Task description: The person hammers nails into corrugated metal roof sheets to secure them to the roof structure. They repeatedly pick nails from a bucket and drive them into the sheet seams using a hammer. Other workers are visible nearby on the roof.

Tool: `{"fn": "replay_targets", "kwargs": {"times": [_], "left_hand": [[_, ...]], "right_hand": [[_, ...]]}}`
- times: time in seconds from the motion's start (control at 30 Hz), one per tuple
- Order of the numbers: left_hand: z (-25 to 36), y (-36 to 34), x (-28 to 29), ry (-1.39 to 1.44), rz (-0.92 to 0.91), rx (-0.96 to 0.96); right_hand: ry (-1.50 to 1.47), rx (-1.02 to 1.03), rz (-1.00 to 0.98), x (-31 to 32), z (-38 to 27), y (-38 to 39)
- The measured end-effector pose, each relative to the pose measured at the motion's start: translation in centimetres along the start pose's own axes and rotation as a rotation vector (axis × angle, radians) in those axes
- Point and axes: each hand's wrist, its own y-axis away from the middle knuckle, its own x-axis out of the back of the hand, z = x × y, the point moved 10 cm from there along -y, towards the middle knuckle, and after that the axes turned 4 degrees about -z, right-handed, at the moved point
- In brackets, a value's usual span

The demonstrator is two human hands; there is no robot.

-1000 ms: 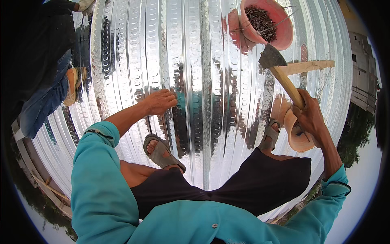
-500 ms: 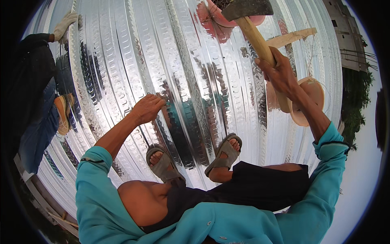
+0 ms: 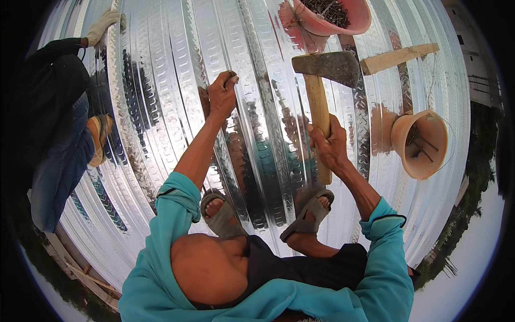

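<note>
Ribbed, shiny metal sheeting [image 3: 171,107] spreads beneath me. My right hand [image 3: 331,142] is wrapped round the wooden handle of a hammer [image 3: 317,99], whose dark metal head points away from me above the sheet. Farther forward and to the left, my left hand [image 3: 221,96] is low over a raised rib, its thumb and fingers pinched together. Whatever is between those fingertips is too small to make out. Beyond the hammer head, a pink bucket [image 3: 303,20] holds many nails.
To the right stands a paler bucket [image 3: 398,134], tilted toward me, with a few thin rods inside. A wooden piece [image 3: 399,58] lies between the buckets. At left, another person's gloved hand [image 3: 103,27] rests on the sheeting near their shoe [image 3: 99,139].
My left hand has moved forward along the sheet. The hammer has come down and left, nearer my body, still in my right hand. The view has shifted, showing more of both buckets.
</note>
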Motion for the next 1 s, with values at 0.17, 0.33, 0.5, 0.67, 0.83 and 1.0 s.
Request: {"fn": "replay_targets", "kwargs": {"times": [0.17, 0.33, 0.5, 0.67, 0.83, 1.0], "left_hand": [[-1.6, 0.6, 0.3, 0.039, -0.008, -0.023], [-2.4, 1.3, 0.1, 0.043, 0.042, -0.073], [-2.0, 1.2, 0.5, -0.051, 0.046, -0.084], [-1.9, 1.8, 1.0, -0.002, 0.162, -0.155], [0.0, 1.9, 0.3, -0.088, 0.120, -0.203], [-0.4, 1.9, 0.3, -0.087, 0.131, -0.254]], "right_hand": [[-0.080, -0.157, 0.024, -1.5, 6.6, 2.9], [-0.077, -0.211, 0.066, -1.5, 8.4, 4.1], [-0.123, 0.045, 0.150, -1.8, 0.4, 1.4], [-0.081, -0.154, -0.032, -6.6, -0.2, -1.5], [0.173, 0.050, 0.047, -8.7, -3.1, -2.2], [0.204, 0.038, -0.021, -11.5, -5.4, -5.1]]}}
